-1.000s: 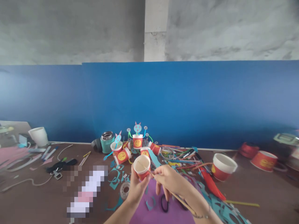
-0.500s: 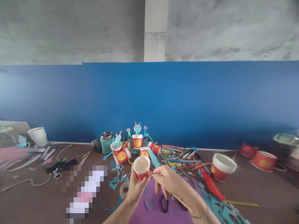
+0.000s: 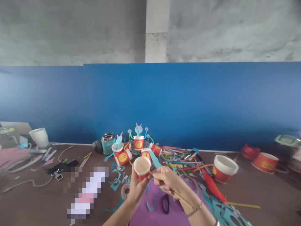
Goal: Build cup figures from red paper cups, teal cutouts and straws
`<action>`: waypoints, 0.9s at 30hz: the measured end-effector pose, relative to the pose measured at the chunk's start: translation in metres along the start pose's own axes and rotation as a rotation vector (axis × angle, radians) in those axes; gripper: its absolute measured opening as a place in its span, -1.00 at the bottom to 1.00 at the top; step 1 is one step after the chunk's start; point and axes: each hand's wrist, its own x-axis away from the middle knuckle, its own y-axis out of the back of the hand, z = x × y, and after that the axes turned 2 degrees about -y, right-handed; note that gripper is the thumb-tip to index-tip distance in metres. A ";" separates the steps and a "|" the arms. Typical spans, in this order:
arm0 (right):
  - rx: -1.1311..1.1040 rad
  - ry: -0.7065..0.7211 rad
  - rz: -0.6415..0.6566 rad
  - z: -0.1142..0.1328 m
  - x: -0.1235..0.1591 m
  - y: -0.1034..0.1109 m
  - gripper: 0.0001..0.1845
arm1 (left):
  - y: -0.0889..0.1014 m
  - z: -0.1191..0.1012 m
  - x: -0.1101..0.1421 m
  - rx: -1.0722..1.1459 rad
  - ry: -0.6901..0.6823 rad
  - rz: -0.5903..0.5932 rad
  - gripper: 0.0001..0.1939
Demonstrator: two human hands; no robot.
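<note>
Over the last second the paper cup [image 3: 142, 169] barely shifts, and the clearest change is in the right hand [image 3: 167, 179] just beside it: the lower fingers, which hung loose below the palm, are now curled up, and the wooden stick [image 3: 184, 200] shows farther out from under the wrist, to the right of and below the cup. The pale line inside the cup, plain in the earlier views, now looks fainter. I judge from this that the stick is being turned or drawn back at the cup's wall, and that work at this spot is not finished. The left hand [image 3: 137, 185] is wrapped around the cup's left and lower side, its mouth tilted toward the camera; the right hand pinches the stick between thumb and forefinger at the cup's lower right edge. What the stick's tip does is hidden by the fingertips: I cannot tell whether it pierces the wall, merely touches it or stands just clear. Below the cup, on the purple sheet [image 3: 144, 218], a black loop [image 3: 166, 204] looks like a scissor handle, but the rest is covered by the right arm. Left of and below the cup, a patch [image 3: 86, 197] on the counter [image 3: 39, 210] is pixelated past reading, and behind the cup, 1 red cup [image 3: 146, 153] is partly covered by it.
</note>
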 end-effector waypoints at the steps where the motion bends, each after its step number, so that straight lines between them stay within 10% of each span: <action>1: -0.032 -0.016 0.012 -0.001 -0.001 0.001 -0.80 | 0.000 0.001 0.000 -0.001 -0.001 -0.001 -0.25; 10: 0.474 0.127 -0.211 -0.003 0.000 -0.009 -0.57 | -0.001 0.009 0.000 0.017 -0.005 0.082 -0.26; 18: -0.046 0.041 -0.112 -0.006 -0.007 -0.016 -0.78 | -0.004 0.007 0.005 -0.030 -0.041 0.099 -0.44; 21: -0.021 0.031 -0.110 -0.001 -0.005 -0.007 -0.71 | -0.009 0.009 0.013 -0.080 -0.032 0.193 -0.57; 27: 0.224 0.043 -0.090 0.003 0.003 0.007 -0.76 | -0.008 0.018 0.006 0.023 0.000 0.014 -0.44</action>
